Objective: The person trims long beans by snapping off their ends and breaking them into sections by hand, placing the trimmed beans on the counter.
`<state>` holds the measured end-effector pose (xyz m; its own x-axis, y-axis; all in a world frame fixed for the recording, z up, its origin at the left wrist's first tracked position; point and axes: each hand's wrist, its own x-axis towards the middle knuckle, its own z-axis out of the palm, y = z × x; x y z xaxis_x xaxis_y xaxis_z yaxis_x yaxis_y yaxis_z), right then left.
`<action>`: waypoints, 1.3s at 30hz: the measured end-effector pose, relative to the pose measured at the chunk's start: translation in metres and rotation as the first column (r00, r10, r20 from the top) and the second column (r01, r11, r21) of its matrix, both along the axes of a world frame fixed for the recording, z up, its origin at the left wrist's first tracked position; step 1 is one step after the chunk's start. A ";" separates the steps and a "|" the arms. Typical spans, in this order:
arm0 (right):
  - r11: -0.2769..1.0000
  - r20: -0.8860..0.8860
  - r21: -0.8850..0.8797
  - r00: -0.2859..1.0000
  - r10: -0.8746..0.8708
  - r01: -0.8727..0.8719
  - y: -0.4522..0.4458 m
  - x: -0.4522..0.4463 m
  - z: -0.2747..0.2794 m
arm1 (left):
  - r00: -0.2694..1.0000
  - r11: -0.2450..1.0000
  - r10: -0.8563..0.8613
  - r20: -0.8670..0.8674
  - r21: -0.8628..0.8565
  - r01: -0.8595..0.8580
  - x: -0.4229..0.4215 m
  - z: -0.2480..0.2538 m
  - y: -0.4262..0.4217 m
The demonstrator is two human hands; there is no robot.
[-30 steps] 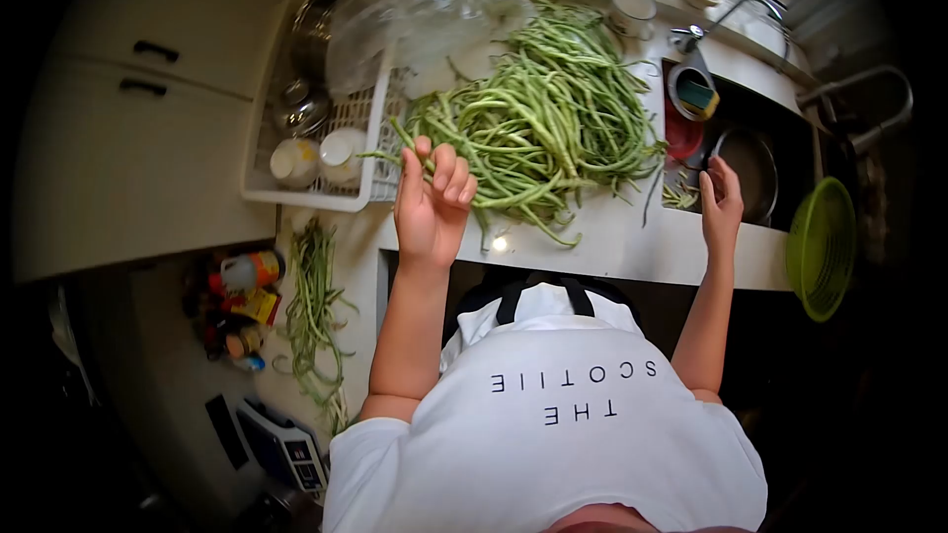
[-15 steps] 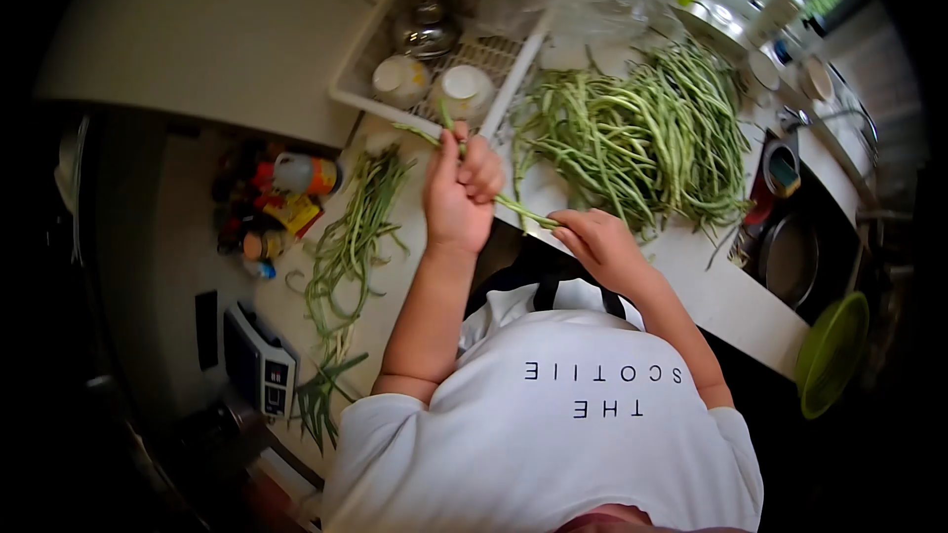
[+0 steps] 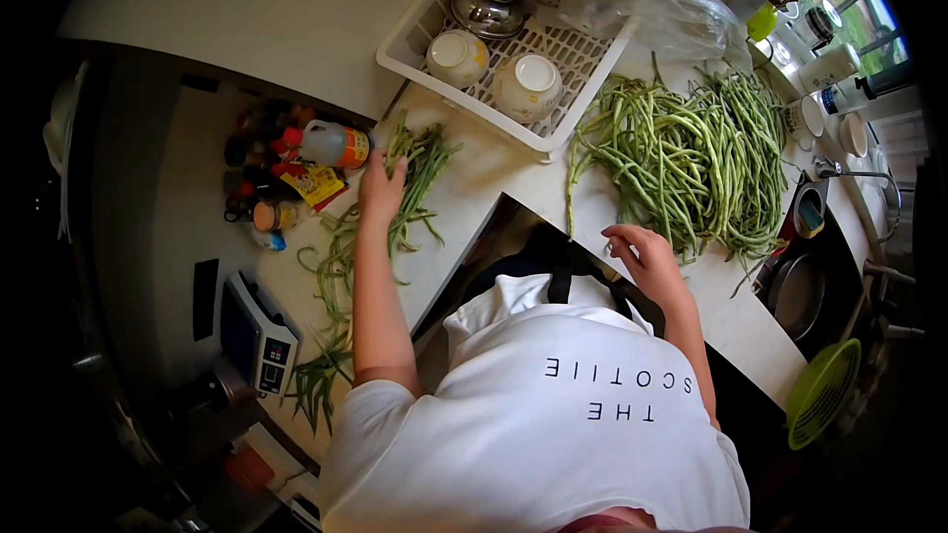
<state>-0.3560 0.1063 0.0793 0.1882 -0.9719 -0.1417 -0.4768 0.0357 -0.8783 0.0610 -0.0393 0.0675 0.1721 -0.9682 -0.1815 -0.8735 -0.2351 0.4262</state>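
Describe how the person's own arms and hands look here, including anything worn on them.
The arms are bare below the short, loose white sleeves of a white top with dark capital lettering. Both the left hand and the right hand are ungloved; no watch, bracelet or ring can be made out.

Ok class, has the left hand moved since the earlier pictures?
Yes: the left hand has moved left, away from the rack, to the small bean pile.
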 end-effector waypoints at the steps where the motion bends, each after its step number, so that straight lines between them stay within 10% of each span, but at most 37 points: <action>1: 1.000 -0.006 0.008 1.000 -0.026 0.026 0.000 0.001 -0.001 | 0.999 0.999 -0.030 0.022 -0.041 0.031 0.011 -0.032 -0.003; 11: 0.968 -0.036 0.135 0.978 -0.208 0.211 0.020 -0.001 -0.008 | 0.953 0.975 -0.054 0.299 -0.188 0.114 0.003 -0.101 -0.007; 19: 0.976 -0.091 0.051 0.974 -0.207 0.212 0.026 -0.002 -0.012 | 0.981 0.934 0.073 0.178 -0.358 -0.005 0.021 -0.113 -0.037; 22: 0.984 -0.124 -0.007 0.976 -0.178 0.179 0.029 -0.007 -0.009 | 0.983 0.728 -0.174 0.065 -0.663 0.173 -0.041 -0.050 -0.017; 27: 0.977 -0.105 0.003 0.972 -0.210 0.212 0.042 -0.020 -0.005 | 0.572 0.556 -0.814 -0.105 -0.425 0.714 -0.151 -0.049 0.034; 33: 0.972 -0.130 0.002 0.964 -0.232 0.234 0.067 -0.049 0.000 | 0.443 0.439 -0.895 -0.043 -0.260 0.860 -0.215 -0.070 0.040; 39: 0.934 -0.038 0.068 0.936 -0.349 0.351 0.101 -0.088 -0.001 | 0.504 0.399 -0.863 -0.032 -0.655 0.642 -0.288 -0.002 0.024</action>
<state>-0.4439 0.2074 0.0785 -0.1666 -0.9624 -0.2143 -0.4440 0.2673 -0.8552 -0.2274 -0.0148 0.0660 -0.6395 -0.5914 0.4912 -0.3454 0.7919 0.5037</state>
